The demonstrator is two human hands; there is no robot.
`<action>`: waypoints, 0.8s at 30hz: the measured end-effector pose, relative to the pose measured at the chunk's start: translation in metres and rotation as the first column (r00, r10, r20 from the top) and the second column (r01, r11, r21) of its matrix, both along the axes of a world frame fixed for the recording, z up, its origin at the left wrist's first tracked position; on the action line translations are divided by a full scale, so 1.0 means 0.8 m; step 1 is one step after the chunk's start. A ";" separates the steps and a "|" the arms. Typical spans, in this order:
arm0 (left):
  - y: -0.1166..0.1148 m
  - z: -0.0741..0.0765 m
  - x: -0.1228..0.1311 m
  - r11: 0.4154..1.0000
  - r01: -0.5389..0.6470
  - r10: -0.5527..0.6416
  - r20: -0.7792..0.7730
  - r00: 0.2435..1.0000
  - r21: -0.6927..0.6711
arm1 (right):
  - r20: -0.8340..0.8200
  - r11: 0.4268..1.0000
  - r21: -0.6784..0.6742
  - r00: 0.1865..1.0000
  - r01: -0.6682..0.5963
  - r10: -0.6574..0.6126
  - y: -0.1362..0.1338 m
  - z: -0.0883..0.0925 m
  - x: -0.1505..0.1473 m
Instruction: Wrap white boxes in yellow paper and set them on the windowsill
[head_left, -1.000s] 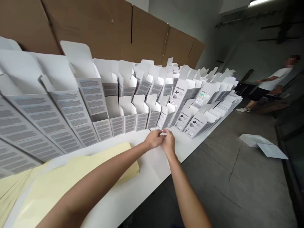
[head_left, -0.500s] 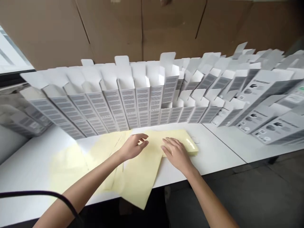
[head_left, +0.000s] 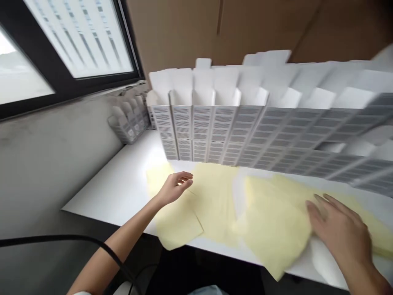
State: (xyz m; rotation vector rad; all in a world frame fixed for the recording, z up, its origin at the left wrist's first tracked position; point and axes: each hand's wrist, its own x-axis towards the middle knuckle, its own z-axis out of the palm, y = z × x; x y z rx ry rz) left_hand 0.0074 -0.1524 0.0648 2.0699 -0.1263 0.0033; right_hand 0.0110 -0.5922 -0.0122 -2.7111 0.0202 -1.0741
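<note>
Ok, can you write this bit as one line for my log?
left hand: over yellow sheets | right hand: on yellow sheets | behind: open white cartons

The pale yellow paper sheets look smooth, the white card cartons matt, the tabletop smooth.

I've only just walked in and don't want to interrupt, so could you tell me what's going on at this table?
A person is working with bare hands at a white table. Their right hand, fingers spread, is on loose pale yellow sheets, and their open left hand is over the same sheets, holding nothing. Behind the sheets stands a tight row of white printed cartons with open flaps, in front of brown cardboard. A few more cartons sit by the window.
</note>
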 end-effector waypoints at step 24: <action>0.312 -0.069 0.184 0.329 -0.828 0.919 -0.050 0.392 -0.454 | -0.026 0.129 0.945 0.326 -0.300 0.945 0.796 0.035 0.232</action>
